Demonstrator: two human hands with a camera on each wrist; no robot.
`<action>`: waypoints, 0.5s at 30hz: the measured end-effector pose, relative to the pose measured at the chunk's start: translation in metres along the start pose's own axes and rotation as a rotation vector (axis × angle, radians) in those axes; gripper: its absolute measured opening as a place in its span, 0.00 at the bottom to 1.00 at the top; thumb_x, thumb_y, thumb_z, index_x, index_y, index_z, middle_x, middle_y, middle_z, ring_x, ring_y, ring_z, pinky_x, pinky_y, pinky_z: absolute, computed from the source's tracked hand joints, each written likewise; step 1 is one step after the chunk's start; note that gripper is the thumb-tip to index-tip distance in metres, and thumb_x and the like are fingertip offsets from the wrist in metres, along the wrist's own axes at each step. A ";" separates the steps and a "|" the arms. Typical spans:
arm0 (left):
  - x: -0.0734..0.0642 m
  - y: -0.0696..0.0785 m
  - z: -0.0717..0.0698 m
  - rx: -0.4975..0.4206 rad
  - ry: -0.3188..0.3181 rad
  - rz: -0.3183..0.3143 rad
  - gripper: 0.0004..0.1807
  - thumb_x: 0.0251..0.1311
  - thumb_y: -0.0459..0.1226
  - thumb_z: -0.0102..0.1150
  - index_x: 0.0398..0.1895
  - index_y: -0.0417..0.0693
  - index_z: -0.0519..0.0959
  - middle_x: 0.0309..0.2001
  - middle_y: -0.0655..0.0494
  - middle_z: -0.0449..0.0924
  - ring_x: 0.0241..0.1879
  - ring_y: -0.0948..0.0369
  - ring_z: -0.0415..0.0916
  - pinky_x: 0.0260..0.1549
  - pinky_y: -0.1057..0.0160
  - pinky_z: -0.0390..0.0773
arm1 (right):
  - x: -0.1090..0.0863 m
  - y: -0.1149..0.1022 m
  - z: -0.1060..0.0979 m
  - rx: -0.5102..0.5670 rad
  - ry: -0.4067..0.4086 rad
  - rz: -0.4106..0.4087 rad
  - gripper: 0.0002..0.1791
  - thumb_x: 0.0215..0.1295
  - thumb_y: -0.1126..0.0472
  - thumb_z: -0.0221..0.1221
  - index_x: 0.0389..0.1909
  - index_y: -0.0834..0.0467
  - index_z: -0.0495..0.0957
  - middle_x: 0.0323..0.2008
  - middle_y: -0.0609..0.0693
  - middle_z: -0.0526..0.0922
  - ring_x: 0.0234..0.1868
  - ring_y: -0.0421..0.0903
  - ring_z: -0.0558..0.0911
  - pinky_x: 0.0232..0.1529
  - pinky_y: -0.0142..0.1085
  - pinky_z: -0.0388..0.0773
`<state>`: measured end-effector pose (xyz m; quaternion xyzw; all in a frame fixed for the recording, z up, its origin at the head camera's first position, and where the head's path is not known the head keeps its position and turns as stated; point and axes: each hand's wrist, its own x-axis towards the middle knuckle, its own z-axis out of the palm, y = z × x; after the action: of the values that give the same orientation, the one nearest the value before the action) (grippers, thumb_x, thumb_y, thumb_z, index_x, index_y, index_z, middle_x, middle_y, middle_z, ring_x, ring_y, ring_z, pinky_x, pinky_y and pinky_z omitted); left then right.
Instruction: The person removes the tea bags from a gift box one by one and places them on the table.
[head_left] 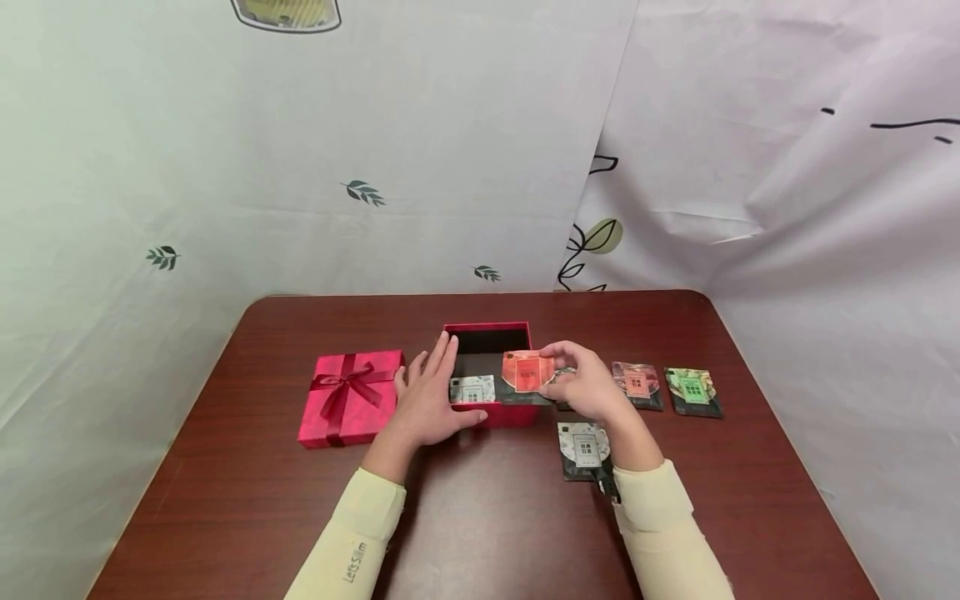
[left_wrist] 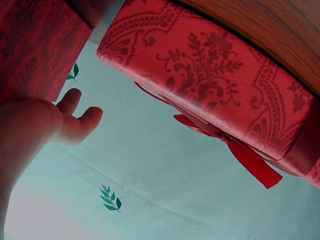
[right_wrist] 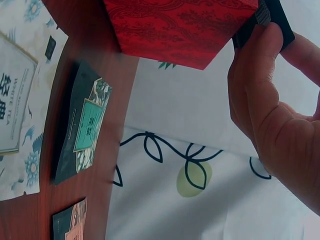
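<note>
In the head view a red box (head_left: 510, 417) with a dark inside stands uncovered on the table. Along its left wall lies my left hand (head_left: 431, 400), fingers mostly straight, thumb at the front wall. A white-and-grey tea sachet (head_left: 472, 389) lies inside the box on the left. Over the right part of the box, my right hand (head_left: 581, 383) pinches a red-and-black tea sachet (head_left: 525, 372) by its right edge. In the right wrist view, thumb and fingers close on the sachet's dark edge (right_wrist: 287, 25) beside the box's patterned wall (right_wrist: 180, 30).
Left of the box lies its red patterned lid (head_left: 352, 396) with a ribbon bow. To the right are a red sachet (head_left: 637, 385), a green sachet (head_left: 693, 390), a white sachet (head_left: 584, 448) near my right wrist, and a teal-labelled sachet (right_wrist: 85, 122). A white printed cloth (head_left: 450, 167) hangs behind the table.
</note>
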<state>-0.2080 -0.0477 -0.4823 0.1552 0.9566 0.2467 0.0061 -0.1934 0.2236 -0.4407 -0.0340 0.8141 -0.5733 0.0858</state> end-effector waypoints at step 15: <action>0.000 0.000 0.000 -0.002 -0.008 -0.013 0.71 0.38 0.61 0.76 0.82 0.58 0.42 0.81 0.62 0.33 0.73 0.43 0.45 0.64 0.31 0.37 | -0.014 0.004 -0.013 0.029 -0.007 0.013 0.29 0.58 0.73 0.68 0.61 0.63 0.72 0.49 0.63 0.75 0.36 0.52 0.81 0.33 0.40 0.79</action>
<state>-0.2079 -0.0481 -0.4822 0.1500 0.9573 0.2469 0.0115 -0.1816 0.2393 -0.4388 -0.0294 0.8057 -0.5843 0.0929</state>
